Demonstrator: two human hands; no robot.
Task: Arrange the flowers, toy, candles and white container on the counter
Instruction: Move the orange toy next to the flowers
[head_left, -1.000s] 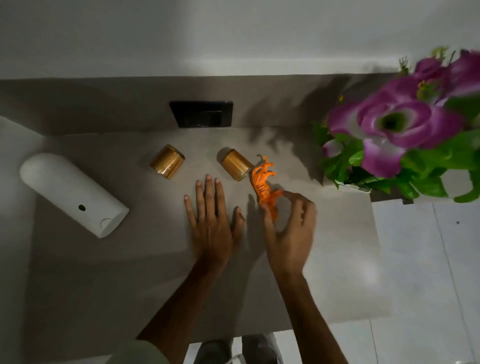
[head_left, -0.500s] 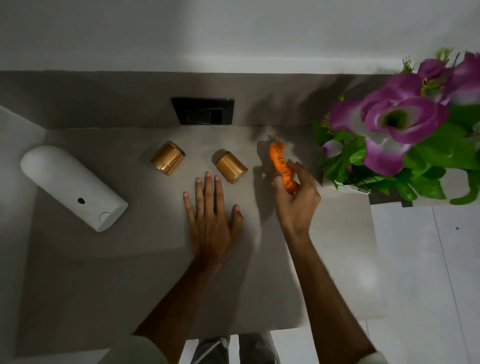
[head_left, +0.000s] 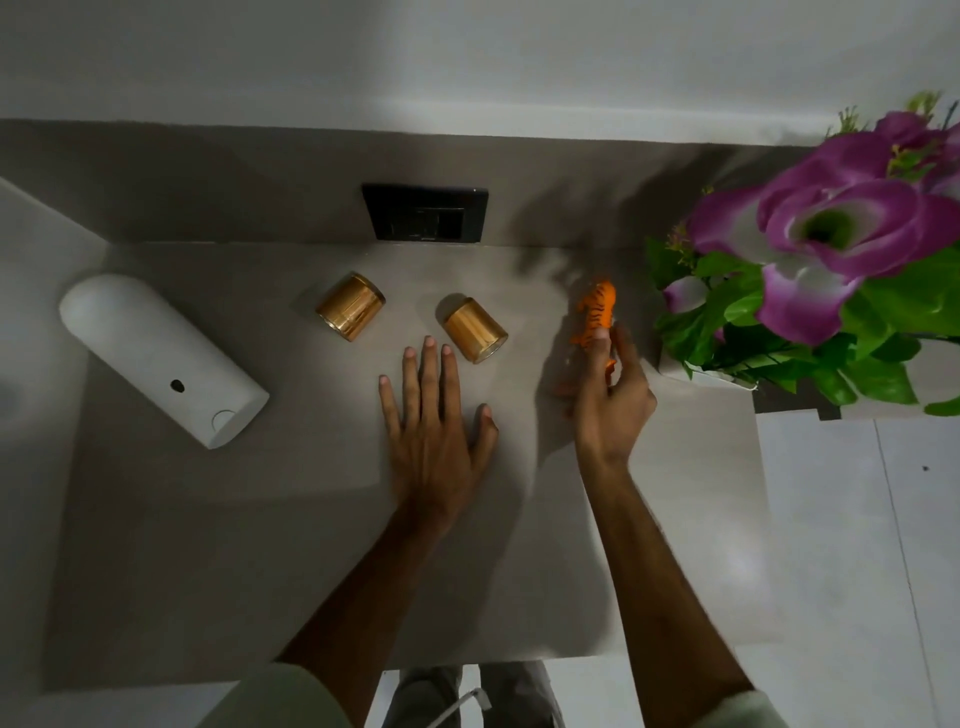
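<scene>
An orange striped tiger toy is pinched by my right hand between the right candle and the flowers. My left hand lies flat and open on the grey counter, just in front of the candles. Two gold candle jars stand near the back: one to the left, one by my left fingertips. A white rounded container stands at the far left. Purple flowers with green leaves in a white pot fill the right edge.
A black wall socket plate sits on the backsplash behind the candles. The counter's right edge drops to white floor tiles. The front edge runs just above my legs.
My right hand picked the tiger toy up from beside the right candle and carried it right and back, toward the flower pot. My left hand stayed flat in place.
</scene>
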